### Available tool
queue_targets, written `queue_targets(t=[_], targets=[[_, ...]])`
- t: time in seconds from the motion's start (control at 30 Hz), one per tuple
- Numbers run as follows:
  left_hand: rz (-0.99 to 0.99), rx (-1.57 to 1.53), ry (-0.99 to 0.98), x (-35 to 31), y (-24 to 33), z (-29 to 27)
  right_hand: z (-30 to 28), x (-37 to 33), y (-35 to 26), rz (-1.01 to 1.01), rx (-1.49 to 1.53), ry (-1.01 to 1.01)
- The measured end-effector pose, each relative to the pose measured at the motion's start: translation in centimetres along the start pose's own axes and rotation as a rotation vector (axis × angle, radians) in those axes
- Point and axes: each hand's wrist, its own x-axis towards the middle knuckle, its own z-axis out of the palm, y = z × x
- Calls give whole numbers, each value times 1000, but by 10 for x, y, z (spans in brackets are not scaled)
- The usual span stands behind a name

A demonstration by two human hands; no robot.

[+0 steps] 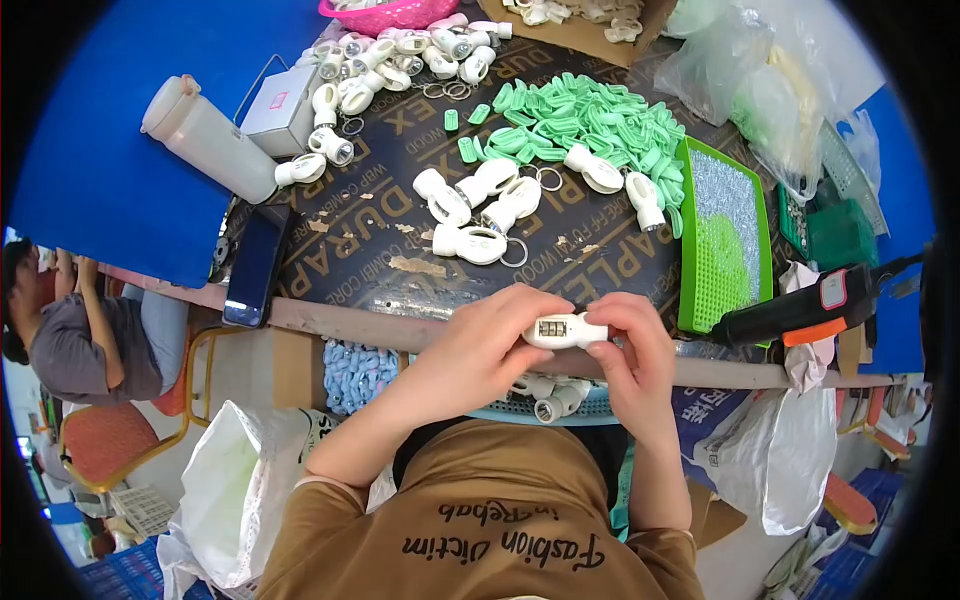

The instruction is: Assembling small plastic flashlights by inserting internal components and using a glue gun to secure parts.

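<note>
A small white keychain flashlight [563, 332] is held level between my two hands, just above the table's near edge. Its battery compartment faces up, uncovered, with dark and metallic parts showing inside. My left hand [490, 338] grips its left end, and the fingers of my right hand [636, 352] close on its right end. Beyond my hands lie several similar white flashlights [470, 243], some with metal key rings. Behind these spreads a heap of mint-green plastic covers [590, 125]. Below my hands, a light-blue basket [490, 413] with more white flashlights is partly hidden.
On the right are a green tray [686, 270] of tiny silvery pieces and a black power tool [790, 312] with an orange part. A phone [256, 265], white bottle [215, 140] and flashlight pile [385, 65] stand left. Another person [90, 340] sits at far left.
</note>
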Motion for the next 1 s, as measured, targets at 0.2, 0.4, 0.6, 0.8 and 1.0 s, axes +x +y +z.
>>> queue_targets(t=[0.2,0.4,0.6,0.8,1.0], targets=[[269,505,105,11,-28,5,2,61,19,-204,-526,-62],[253,464,150,10,-32,6,29,164,51,-457,-1206,-38],[255,465,79,9,-32,0,41,178,65,-496,-1330,-4],[266,416,110,11,-36,-2,21,140,12,-254,-469,-53],[186,384,171,13,-34,0,-14,33,-9,73,-28,-129]])
